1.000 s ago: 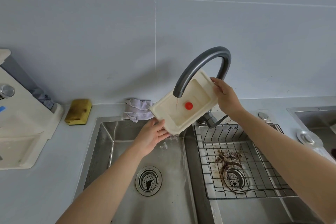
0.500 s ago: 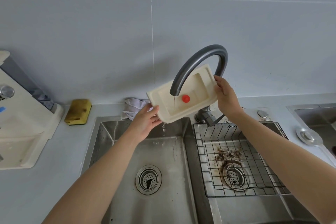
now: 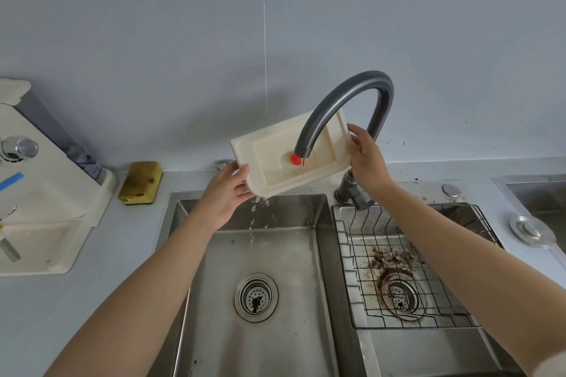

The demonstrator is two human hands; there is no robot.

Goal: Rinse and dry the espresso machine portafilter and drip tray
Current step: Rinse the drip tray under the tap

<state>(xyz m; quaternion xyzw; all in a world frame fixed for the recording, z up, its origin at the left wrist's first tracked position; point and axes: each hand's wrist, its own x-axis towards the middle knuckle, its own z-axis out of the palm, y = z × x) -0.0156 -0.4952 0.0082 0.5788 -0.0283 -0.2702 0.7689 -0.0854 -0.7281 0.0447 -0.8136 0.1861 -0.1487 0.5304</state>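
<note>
Pale grey glossy wall tiles (image 3: pixel 183 55) fill the upper half of the frame, above a smooth grey surface (image 3: pixel 61 300) that carries a double stainless-steel sink. At centre frame, the cream rectangular plastic drip tray (image 3: pixel 269 156) is held in the air over the back rim of the left basin (image 3: pixel 291 208), tilted with its lower left corner down and its stepped, recessed inside facing the camera. A small round red float (image 3: pixel 294 158) sits in the recess. The left hand (image 3: pixel 225 196) has its fingers curled round the tray's lower left corner; the right hand (image 3: pixel 366 159) grips the upper right edge, just beside the neck of the dark grey arched matte faucet (image 3: pixel 352 89). The spout crosses in front of the tray and ends just beside the float, where a thin stream runs onto the plastic. Water drops (image 3: pixel 254 223) fall from the low corner into the left basin, which lies open below the hands, with a round perforated drain strainer (image 3: pixel 256 297) near its middle. To the right, a black wire rack (image 3: pixel 344 242) lines the right basin, with brown coffee grounds (image 3: pixel 389 260) around its drain. A yellow rectangular stained sponge (image 3: pixel 141 182) lies left of the sink by the wall, near a cream boxy espresso machine (image 3: pixel 46 202) at the left edge.
</note>
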